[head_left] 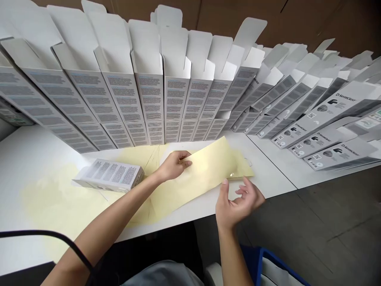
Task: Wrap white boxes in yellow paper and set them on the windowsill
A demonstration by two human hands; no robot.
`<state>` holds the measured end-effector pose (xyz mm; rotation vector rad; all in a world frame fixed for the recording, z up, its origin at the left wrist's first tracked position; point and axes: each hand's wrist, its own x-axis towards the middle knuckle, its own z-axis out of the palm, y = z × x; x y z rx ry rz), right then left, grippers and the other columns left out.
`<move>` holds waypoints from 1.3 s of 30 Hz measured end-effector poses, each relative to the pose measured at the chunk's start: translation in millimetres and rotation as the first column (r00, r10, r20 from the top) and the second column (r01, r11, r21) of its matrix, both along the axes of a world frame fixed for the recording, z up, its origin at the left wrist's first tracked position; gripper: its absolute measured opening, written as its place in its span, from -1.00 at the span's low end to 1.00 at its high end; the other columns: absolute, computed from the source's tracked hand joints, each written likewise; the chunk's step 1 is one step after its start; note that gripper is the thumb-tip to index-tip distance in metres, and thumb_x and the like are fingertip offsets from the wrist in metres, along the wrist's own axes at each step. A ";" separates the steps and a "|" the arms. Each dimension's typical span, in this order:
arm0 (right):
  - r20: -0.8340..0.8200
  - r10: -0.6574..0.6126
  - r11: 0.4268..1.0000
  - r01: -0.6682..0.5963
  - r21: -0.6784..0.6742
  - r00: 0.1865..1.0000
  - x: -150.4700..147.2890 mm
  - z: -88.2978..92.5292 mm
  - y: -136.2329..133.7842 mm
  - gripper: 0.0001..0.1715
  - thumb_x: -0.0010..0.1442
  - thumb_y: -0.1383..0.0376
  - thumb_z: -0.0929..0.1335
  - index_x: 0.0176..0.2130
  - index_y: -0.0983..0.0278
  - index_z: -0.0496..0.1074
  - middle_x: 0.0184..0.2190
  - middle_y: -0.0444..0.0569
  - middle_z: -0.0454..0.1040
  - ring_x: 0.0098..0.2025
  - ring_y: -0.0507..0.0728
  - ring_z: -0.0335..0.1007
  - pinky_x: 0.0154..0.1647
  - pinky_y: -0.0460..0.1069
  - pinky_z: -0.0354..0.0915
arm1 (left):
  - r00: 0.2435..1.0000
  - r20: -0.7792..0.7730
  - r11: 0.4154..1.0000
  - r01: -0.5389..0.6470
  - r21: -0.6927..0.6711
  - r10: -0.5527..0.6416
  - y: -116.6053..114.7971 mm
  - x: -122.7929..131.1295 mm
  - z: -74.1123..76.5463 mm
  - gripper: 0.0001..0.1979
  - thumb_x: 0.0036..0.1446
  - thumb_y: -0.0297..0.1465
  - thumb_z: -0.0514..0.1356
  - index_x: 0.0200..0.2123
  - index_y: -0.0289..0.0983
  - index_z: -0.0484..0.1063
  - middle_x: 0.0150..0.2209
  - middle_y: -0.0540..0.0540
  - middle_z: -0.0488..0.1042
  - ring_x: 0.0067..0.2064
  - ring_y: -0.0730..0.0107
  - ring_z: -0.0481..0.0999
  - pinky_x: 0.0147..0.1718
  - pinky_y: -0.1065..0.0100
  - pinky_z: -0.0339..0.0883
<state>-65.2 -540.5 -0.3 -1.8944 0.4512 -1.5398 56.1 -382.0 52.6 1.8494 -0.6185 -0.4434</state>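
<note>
Thumb and fingertips of the left hand (pixel 175 166) pinch the back edge of a yellow sheet (pixel 205 165); the right hand (pixel 238 200) holds nothing visible, its thumb and fingers spread wide just beside the sheet's front edge. The grip probably steadies the sheet, leaving the right hand free there. The sheet lies over the bench (pixel 47 149), near its front edge. Its long axis slants along the bench, one end pointing right and slightly back, the other left toward the front edge.

More yellow sheeting (pixel 137 154) spreads beneath and leftward, its borders hard to tell. Beyond the left wrist, a grey box (pixel 111 174) lies on its side, long axis running left to right, flap end left.

Farther out, tall boxes (pixel 149 107) stand in a row along the back edge, flaps up, presumably to keep their tops reachable. More printed boxes (pixel 315 119) crowd the bench's right end.
</note>
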 end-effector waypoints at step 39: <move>-0.492 0.609 0.737 -0.673 0.061 0.622 52.9 58.5 -17.0 -0.75 0.24 0.22 0.36 -0.35 0.29 0.59 -0.39 -0.03 0.46 -0.38 0.04 0.39 -0.41 -0.06 0.29 | 0.952 0.303 0.998 0.026 0.053 -0.041 -9.8 -1.0 -2.3 -0.79 0.11 -0.60 0.00 -0.25 -0.39 0.40 -0.23 -0.17 0.47 -0.20 0.28 0.42 -0.24 0.34 0.21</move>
